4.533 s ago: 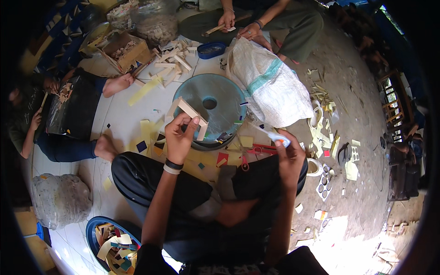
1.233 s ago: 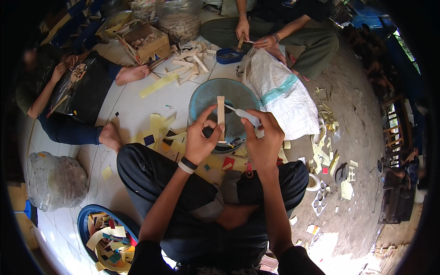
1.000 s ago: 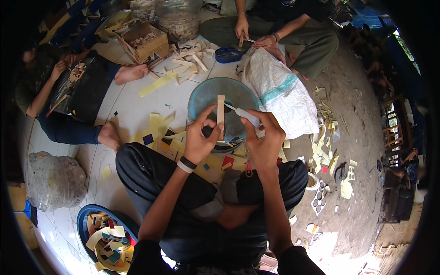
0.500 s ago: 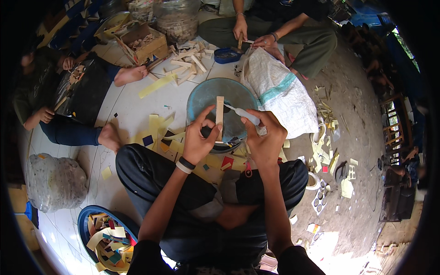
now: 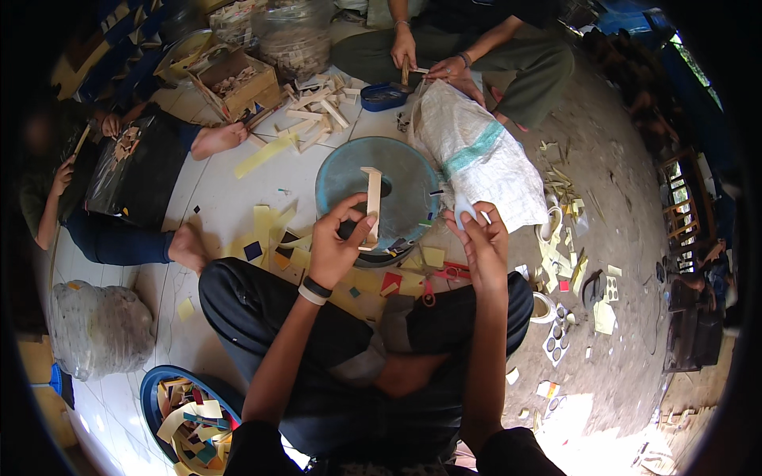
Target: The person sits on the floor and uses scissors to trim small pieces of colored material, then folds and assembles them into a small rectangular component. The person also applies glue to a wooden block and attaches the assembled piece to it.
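My left hand (image 5: 335, 247) pinches a small pale wooden frame piece (image 5: 373, 202), an upright strip with a short crosspiece at its top and another near its bottom. The thumb and fingers close on its lower half. Apart from it to the right, my right hand (image 5: 487, 247) grips a small whitish squeeze bottle (image 5: 464, 211); its thin nozzle cannot be made out now. Both hands are held above the near side of a round blue-green surface (image 5: 413, 178) with a dark spot near its middle. Small dark scraps (image 5: 401, 244) lie at its near edge.
Red-handled scissors (image 5: 429, 293) and yellow paper scraps lie before my crossed legs. A white sack (image 5: 468, 155) stands right of the round surface. Wooden sticks (image 5: 321, 107) are piled behind. Two people sit across and left, one holding a hammer (image 5: 406, 71). A scrap-filled blue basin (image 5: 151, 404) sits lower left.
My right hand has drawn the bottle away from the wooden piece, to the right and slightly down. My left hand has turned the piece a little, showing its crosspieces, and shifted slightly left.
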